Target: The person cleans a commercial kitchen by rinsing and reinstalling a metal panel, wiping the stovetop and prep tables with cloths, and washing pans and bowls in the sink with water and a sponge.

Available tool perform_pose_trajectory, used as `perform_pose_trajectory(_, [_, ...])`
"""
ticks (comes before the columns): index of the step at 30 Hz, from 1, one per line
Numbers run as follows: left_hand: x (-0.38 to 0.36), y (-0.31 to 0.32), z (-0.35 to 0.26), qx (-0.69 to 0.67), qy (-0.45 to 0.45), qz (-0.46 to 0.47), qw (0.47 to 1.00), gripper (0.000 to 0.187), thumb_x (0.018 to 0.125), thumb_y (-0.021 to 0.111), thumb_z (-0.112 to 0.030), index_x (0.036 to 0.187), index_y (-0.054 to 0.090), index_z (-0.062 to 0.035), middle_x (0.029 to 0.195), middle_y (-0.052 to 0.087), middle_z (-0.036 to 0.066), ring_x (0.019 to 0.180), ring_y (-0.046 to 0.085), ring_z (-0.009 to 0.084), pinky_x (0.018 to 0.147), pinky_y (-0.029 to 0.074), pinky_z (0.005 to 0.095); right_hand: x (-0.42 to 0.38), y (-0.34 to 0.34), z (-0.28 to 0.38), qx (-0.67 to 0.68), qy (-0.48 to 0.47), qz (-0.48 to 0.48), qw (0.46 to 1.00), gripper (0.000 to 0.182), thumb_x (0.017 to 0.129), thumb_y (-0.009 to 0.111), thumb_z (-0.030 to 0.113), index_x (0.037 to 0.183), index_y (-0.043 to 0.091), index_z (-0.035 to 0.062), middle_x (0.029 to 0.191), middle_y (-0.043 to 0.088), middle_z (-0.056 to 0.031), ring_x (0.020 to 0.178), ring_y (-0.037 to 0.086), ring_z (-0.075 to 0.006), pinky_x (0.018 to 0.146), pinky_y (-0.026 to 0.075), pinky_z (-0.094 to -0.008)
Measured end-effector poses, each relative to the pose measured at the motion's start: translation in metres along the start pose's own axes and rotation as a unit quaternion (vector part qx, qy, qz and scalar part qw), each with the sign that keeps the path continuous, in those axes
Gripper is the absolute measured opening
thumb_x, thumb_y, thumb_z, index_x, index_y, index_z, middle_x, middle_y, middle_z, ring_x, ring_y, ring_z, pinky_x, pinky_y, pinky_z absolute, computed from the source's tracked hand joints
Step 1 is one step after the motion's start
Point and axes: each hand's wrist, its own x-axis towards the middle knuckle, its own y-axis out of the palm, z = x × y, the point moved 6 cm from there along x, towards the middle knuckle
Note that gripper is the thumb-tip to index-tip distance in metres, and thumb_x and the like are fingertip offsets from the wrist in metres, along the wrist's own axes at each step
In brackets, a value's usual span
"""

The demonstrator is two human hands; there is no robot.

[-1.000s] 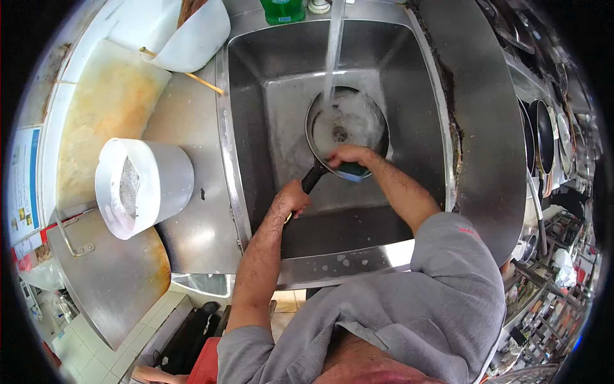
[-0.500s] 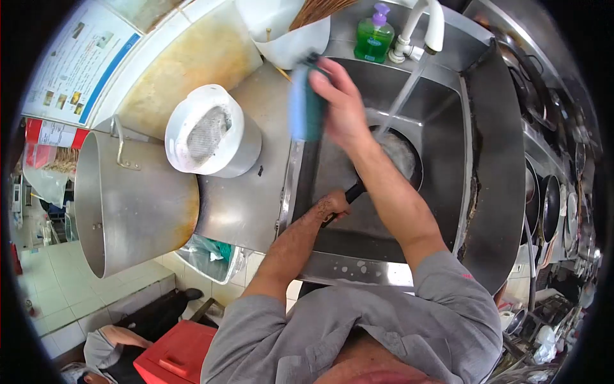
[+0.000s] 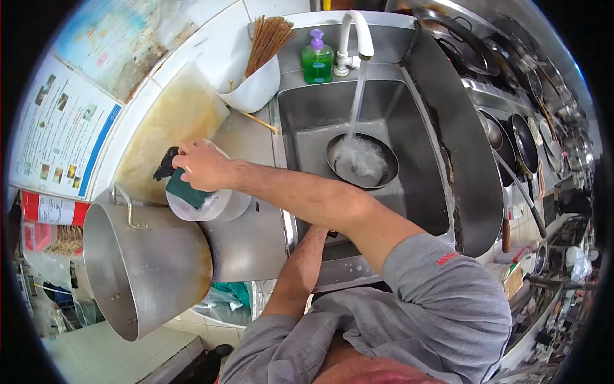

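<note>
My right hand (image 3: 203,168) is closed round a green scouring pad (image 3: 188,192) and a black mesh scrubber (image 3: 167,164), over the white tub (image 3: 234,206) left of the sink. The pad's lower edge is at the tub's mouth. My left hand (image 3: 321,233), largely covered by my right forearm, is at the end of the pan's dark handle, near the sink's front edge. Inside the sink (image 3: 419,192) the round pan (image 3: 337,161) sits under running water from the white faucet (image 3: 362,38). Water splashes in the pan.
A big metal pot (image 3: 160,262) lies on its side at the left. Behind the sink are a green soap bottle (image 3: 317,64) and a white holder (image 3: 258,88) with a bristle brush (image 3: 268,41). A metal partition (image 3: 467,160) borders the sink's right side, with pans beyond.
My right hand has moved left and down from above the sink's left edge to the white tub, carrying the pad and scrubber. The camera view has shifted; my right arm now crosses over my left hand.
</note>
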Motion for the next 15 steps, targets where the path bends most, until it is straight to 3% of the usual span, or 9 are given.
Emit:
perform_pose_trajectory(3, [0.003,0.001,-0.002,0.051,-0.05,0.014,0.997,0.018,0.077,0.055,-0.017,0.071,0.058,-0.0006,0.056,0.055,0.008,0.041,0.051,0.0165,0.038,0.041,0.0303,-0.04,-0.044,-0.021,0.135,-0.089,-0.125,0.979,0.019,0.078,0.061,0.013,0.096,0.059,0.0065,0.098,0.053,-0.0113,0.097,0.049,-0.0308,0.086,0.041,-0.0385])
perform_pose_trajectory(5, [0.0,-0.001,-0.016,0.131,-0.139,0.034,0.981,0.019,0.076,0.055,-0.017,0.068,0.058,-0.0002,0.055,0.055,0.008,0.04,0.051,0.0168,0.039,0.041,0.0302,-0.077,-0.09,-0.064,0.068,-0.089,-0.226,0.968,0.016,0.077,0.063,0.013,0.091,0.062,0.0055,0.09,0.056,-0.0101,0.088,0.055,-0.0251,0.079,0.046,-0.0345])
perform_pose_trajectory(7, [0.0,0.006,-0.043,0.16,-0.154,0.09,0.971,0.02,0.075,0.055,-0.016,0.064,0.058,0.0001,0.055,0.055,0.008,0.04,0.051,0.0171,0.039,0.041,0.0301,-0.112,-0.107,-0.165,0.154,0.161,-0.266,0.938,0.019,0.077,0.064,0.012,0.092,0.063,0.0019,0.085,0.062,-0.0064,0.076,0.058,-0.0125,0.067,0.048,-0.0264])
perform_pose_trajectory(8, [0.012,0.013,-0.06,0.139,-0.105,0.159,0.972,0.019,0.071,0.056,-0.017,0.06,0.057,-0.0012,0.056,0.055,0.008,0.044,0.053,0.0175,0.045,0.043,0.0303,-0.133,-0.112,-0.211,0.227,0.247,-0.251,0.908,0.02,0.077,0.063,0.012,0.095,0.064,0.0019,0.08,0.063,-0.0046,0.072,0.057,-0.0108,0.065,0.048,-0.0256])
perform_pose_trajectory(9, [0.01,0.025,-0.09,0.073,-0.136,0.119,0.981,0.019,0.071,0.056,-0.016,0.058,0.056,-0.0023,0.055,0.054,0.007,0.051,0.056,0.0168,0.048,0.044,0.0296,-0.159,-0.128,-0.232,0.23,0.315,-0.276,0.878,0.021,0.074,0.064,0.012,0.093,0.065,0.0029,0.08,0.065,-0.0082,0.073,0.06,-0.0133,0.067,0.048,-0.0285])
perform_pose_trajectory(10, [0.028,0.035,-0.099,-0.019,-0.133,0.129,0.982,0.017,0.074,0.055,-0.018,0.065,0.056,-0.0029,0.06,0.055,0.006,0.057,0.058,0.017,0.048,0.045,0.0291,-0.177,-0.133,-0.263,0.214,0.31,-0.295,0.878,0.021,0.074,0.065,0.012,0.093,0.065,0.0027,0.079,0.065,-0.0072,0.07,0.059,-0.0135,0.064,0.048,-0.0278])
perform_pose_trajectory(11, [0.028,0.05,-0.128,-0.163,-0.127,0.043,0.977,0.018,0.077,0.055,-0.021,0.078,0.054,-0.0032,0.069,0.055,0.007,0.059,0.059,0.0186,0.047,0.047,0.0285,-0.192,-0.138,-0.282,0.215,0.316,-0.274,0.882,0.02,0.076,0.065,0.012,0.094,0.065,0.0028,0.079,0.064,-0.0063,0.07,0.058,-0.0128,0.065,0.048,-0.0276])
perform_pose_trajectory(13, [0.075,0.072,-0.149,-0.288,-0.158,0.14,0.934,0.028,0.085,0.048,-0.028,0.091,0.049,-0.0004,0.076,0.056,0.01,0.062,0.06,0.0221,0.048,0.051,0.0319,-0.21,-0.157,-0.278,0.285,0.383,-0.229,0.848,0.02,0.08,0.063,0.017,0.092,0.064,0.0013,0.077,0.063,-0.0044,0.069,0.056,-0.0116,0.067,0.047,-0.0274])
perform_pose_trajectory(15, [0.102,0.083,-0.177,-0.192,-0.141,0.067,0.969,0.045,0.09,0.036,-0.043,0.093,0.049,-0.0003,0.078,0.057,0.013,0.061,0.059,0.0248,0.052,0.053,0.0339,-0.214,-0.191,-0.275,0.336,0.278,-0.27,0.859,0.025,0.084,0.058,0.024,0.09,0.064,-0.0003,0.075,0.06,-0.0024,0.067,0.054,-0.0107,0.067,0.045,-0.027])
